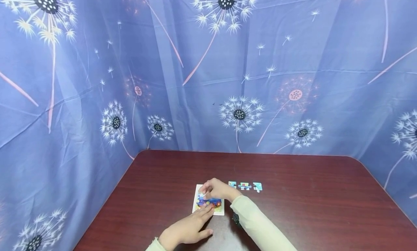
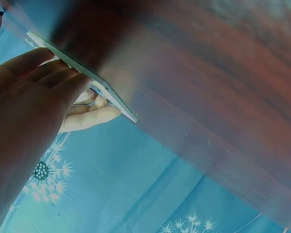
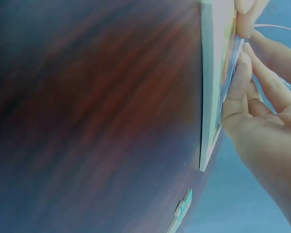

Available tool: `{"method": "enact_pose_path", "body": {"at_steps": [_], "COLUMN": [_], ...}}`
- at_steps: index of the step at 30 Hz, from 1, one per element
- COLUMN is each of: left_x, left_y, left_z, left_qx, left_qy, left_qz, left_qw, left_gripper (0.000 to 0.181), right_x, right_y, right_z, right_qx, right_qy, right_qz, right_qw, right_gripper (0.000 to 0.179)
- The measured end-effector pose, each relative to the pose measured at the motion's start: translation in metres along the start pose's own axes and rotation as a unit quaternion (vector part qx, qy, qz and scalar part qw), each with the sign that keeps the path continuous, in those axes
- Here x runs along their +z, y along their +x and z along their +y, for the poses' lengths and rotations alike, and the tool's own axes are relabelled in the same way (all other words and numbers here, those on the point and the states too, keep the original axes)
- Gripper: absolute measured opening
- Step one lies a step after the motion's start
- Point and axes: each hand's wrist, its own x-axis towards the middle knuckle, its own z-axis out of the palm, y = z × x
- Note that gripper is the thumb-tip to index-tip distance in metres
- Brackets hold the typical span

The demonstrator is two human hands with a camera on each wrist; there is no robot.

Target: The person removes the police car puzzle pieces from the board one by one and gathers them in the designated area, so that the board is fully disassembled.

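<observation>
A small jigsaw puzzle in a white-bordered tray (image 1: 219, 213), with a blue vehicle picture, lies on the table. My left hand (image 1: 190, 226) rests its extended fingers on the puzzle's near edge, thumb spread to the side. Over the upper left part, my right hand (image 1: 219, 188) bends down and pinches a jigsaw piece between thumb and fingers; the fingers cover most of it. The right wrist view shows the right fingertips (image 3: 241, 73) against the picture, and the tray (image 3: 209, 97) edge-on. In the left wrist view the left hand (image 2: 34, 92) lies along the tray (image 2: 119, 103).
Three loose jigsaw pieces lie in a row right of the tray: one partly behind the right wrist (image 1: 232, 183), a middle piece (image 1: 244, 186) and a right-hand piece (image 1: 257, 186). The dark red table (image 1: 309, 207) meets blue dandelion-patterned curtains (image 1: 202, 110) behind and at the sides.
</observation>
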Motion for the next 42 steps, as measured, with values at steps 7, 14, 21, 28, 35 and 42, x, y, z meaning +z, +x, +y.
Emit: {"method": "enact_pose_path", "body": {"at_steps": [7,14,21,28,35,42], "left_x": [-0.0010,-0.0021,-0.0007,-0.0019,-0.0021,0.0008], "left_y": [-0.0011,-0.0002,0.0004,-0.0003,-0.0008,0.0002], "left_z": [0.0016,0.0019,0.0009,0.0017,0.0016,-0.0010], "left_qx": [-0.007,-0.008,-0.005,-0.007,-0.017,0.001], "left_qy": [-0.007,-0.006,-0.001,-0.020,-0.036,-0.023], "left_qz": [-0.006,-0.005,0.001,-0.007,-0.013,0.004], "left_qw": [0.9999,0.9999,1.0000,0.9997,0.9991,0.9997], "left_gripper": [0.061,0.061,0.061,0.061,0.062,0.061], "right_x": [0.0027,0.0024,0.0007,0.0003,0.0012,-0.0025], "right_y": [0.0009,0.0022,0.0011,-0.0009,0.0018,0.0015], "right_z": [-0.0041,-0.0019,-0.0027,-0.0035,-0.0018,-0.0028], "right_qx": [0.009,0.005,0.007,0.002,-0.021,-0.022], "right_qy": [-0.019,-0.019,0.013,0.035,0.041,0.050], "right_qz": [-0.001,-0.003,-0.003,-0.001,0.003,0.022], "right_qw": [0.9998,0.9998,0.9999,0.9994,0.9989,0.9983], "right_gripper": [0.026,0.026,0.030,0.029,0.027,0.025]}}
